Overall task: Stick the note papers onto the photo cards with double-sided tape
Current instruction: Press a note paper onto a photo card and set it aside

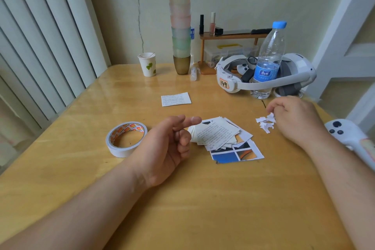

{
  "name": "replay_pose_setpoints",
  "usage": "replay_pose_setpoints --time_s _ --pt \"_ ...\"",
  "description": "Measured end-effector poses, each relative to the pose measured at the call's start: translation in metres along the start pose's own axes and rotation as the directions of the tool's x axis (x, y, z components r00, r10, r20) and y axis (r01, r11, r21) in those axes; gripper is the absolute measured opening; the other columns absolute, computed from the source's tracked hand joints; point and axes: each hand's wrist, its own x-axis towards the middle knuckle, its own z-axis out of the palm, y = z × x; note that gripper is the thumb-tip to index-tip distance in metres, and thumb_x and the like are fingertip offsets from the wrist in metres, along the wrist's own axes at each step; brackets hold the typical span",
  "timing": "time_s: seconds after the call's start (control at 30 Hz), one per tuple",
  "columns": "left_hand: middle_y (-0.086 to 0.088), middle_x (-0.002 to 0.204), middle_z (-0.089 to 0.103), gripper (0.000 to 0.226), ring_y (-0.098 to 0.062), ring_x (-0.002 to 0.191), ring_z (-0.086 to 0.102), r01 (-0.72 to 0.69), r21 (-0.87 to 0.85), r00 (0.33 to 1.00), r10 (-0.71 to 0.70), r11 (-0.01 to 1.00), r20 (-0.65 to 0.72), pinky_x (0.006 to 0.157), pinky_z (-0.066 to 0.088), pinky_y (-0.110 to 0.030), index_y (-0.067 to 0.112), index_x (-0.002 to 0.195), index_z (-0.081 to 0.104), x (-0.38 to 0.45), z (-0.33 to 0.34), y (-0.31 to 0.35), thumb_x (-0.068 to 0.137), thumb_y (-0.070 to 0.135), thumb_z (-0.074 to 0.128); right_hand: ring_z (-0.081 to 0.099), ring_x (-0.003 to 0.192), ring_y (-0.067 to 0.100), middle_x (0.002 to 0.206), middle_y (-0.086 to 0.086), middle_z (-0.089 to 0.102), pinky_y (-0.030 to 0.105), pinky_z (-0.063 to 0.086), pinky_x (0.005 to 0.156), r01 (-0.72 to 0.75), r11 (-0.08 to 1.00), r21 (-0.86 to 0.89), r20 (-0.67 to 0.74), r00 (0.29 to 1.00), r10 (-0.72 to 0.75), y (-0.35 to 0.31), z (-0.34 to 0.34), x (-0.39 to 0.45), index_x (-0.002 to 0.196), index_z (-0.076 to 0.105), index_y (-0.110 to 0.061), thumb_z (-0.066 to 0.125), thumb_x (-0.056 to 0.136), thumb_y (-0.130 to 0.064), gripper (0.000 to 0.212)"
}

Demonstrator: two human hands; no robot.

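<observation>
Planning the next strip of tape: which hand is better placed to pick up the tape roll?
Left. The left hand lies beside the tape roll, holding nothing; the right hand is busy at the paper scraps.

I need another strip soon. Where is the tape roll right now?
In the head view, the tape roll lies flat on the table, left of centre, just left of the left hand.

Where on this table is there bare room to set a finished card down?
Bare wood lies between the tape roll and the lone note paper, also the near table between both forearms. Crowded: the back right, around the bottle and headset.
</observation>
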Motion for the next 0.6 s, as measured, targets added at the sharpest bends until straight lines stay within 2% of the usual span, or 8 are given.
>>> replay_pose_setpoints --time_s 0.07,0.2,0.27,0.37,0.43,0.5,0.6 --pt "0.0 0.064 0.041 0.044 -0.014 0.055 0.033 0.006 -0.005 1.0 -0.006 1.0 0.001 0.06 0.028 -0.031 0.009 0.122 0.075 0.0 0.0 0.0 0.098 0.037 0.051 0.052 0.1 0.017 0.114 0.002 0.065 0.03 0.036 0.085 0.001 0.999 0.034 0.023 1.0 -0.002 -0.003 -0.003 -0.002 0.103 0.078 -0.023 0.047 0.104 -0.021 0.031" --pt "0.0 0.064 0.041 0.045 -0.014 0.055 0.034 0.015 -0.017 1.0 -0.015 1.0 0.002 0.059 0.029 -0.031 0.009 0.124 0.073 0.001 0.0 0.001 0.099 0.039 0.051 0.06 0.096 0.011 0.104 -0.008 0.065 0.03 0.042 0.082 0.101 0.993 0.06 0.173 0.979 -0.11 -0.031 0.007 -0.015 0.096 0.077 -0.035 0.065 0.095 -0.044 0.015" --pt "0.0 0.065 0.041 0.045 -0.014 0.056 0.034 0.017 -0.023 1.0 -0.017 1.0 0.002 0.059 0.029 -0.03 0.009 0.124 0.073 0.002 0.001 0.001 0.099 0.039 0.051 0.058 0.098 0.009 0.102 -0.011 0.062 0.032 0.045 0.082 0.132 0.99 0.044 0.261 0.955 -0.139 -0.048 0.02 -0.024 0.101 0.073 -0.037 0.064 0.089 -0.062 0.029" --pt "0.0 0.065 0.041 0.047 -0.014 0.056 0.034 0.018 -0.025 1.0 -0.018 1.0 0.005 0.059 0.03 -0.03 0.008 0.125 0.073 0.002 0.001 0.001 0.099 0.04 0.051 0.05 0.118 0.02 0.11 -0.008 0.055 0.034 0.039 0.086 0.141 0.981 -0.134 0.31 0.946 -0.094 -0.06 0.038 -0.027 0.121 0.064 -0.036 0.059 0.079 -0.082 0.063" --pt "0.0 0.065 0.042 0.047 -0.014 0.056 0.034 0.02 -0.03 1.0 -0.02 0.999 0.002 0.06 0.03 -0.03 0.007 0.126 0.072 0.003 0.001 0.001 0.099 0.04 0.052 0.048 0.119 0.022 0.112 -0.007 0.054 0.034 0.038 0.086 0.11 0.981 -0.162 0.323 0.945 -0.053 -0.06 0.043 -0.025 0.112 0.063 -0.037 0.065 0.073 -0.084 0.061" --pt "0.0 0.065 0.042 0.048 -0.014 0.056 0.034 0.021 -0.04 1.0 -0.021 0.999 0.001 0.059 0.031 -0.03 0.006 0.126 0.073 0.003 0.001 0.002 0.098 0.04 0.053 0.054 0.11 0.02 0.109 -0.007 0.059 0.036 0.045 0.083 0.058 0.996 -0.073 0.308 0.951 -0.033 -0.058 0.044 -0.023 0.098 0.062 -0.036 0.075 0.073 -0.074 0.048" --pt "0.0 0.065 0.042 0.049 -0.014 0.056 0.034 0.028 -0.054 1.0 -0.028 0.998 -0.001 0.058 0.032 -0.028 0.006 0.128 0.071 0.003 0.001 0.003 0.098 0.04 0.053 0.059 0.099 0.015 0.104 -0.01 0.063 0.034 0.049 0.078 0.006 0.999 0.048 0.254 0.967 -0.018 -0.059 0.044 -0.025 0.098 0.064 -0.032 0.086 0.075 -0.056 0.04"
